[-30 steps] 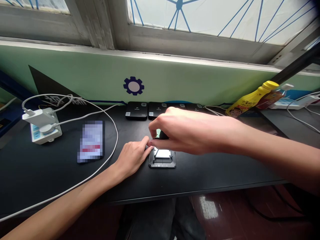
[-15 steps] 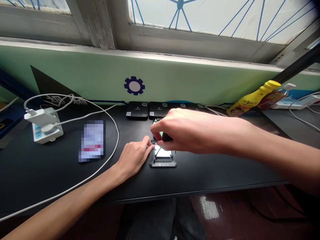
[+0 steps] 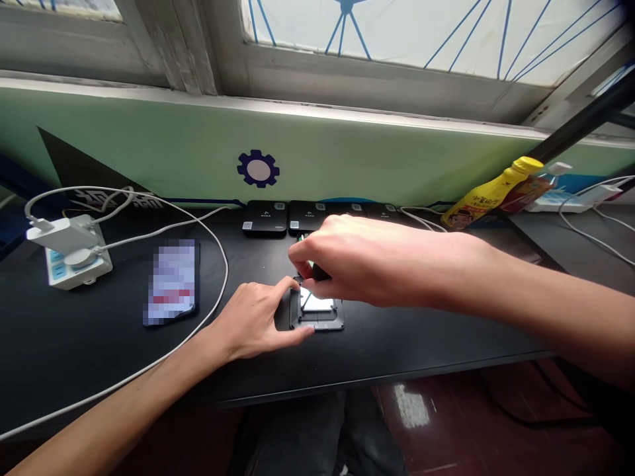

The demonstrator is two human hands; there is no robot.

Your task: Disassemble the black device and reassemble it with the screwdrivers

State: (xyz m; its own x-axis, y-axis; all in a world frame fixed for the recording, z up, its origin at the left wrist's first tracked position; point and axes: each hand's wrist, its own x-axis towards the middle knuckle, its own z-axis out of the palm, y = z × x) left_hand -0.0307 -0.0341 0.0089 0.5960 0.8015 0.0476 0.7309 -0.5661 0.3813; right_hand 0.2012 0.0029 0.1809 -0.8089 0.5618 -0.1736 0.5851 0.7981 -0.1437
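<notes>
A black plastic casing, open side up with a white plate in its middle, lies flat on the dark desk. My left hand spans its left side, thumb on the front edge and forefinger at the far left corner. Over the far part of the casing is my right hand, its fingers closed round the dark handle of a screwdriver. A thin shaft slants down over the white plate; the tip is hard to make out. Part of a green circuit board shows behind my right fingers.
Several black boxes stand in a row along the wall. To the left are a phone, a white power strip and a looping white cable. A yellow bottle leans at the back right.
My left thumb has spread away from the fingers and now rests on the casing's front edge. My right hand keeps its grip over the casing. The whole view has shifted slightly.
</notes>
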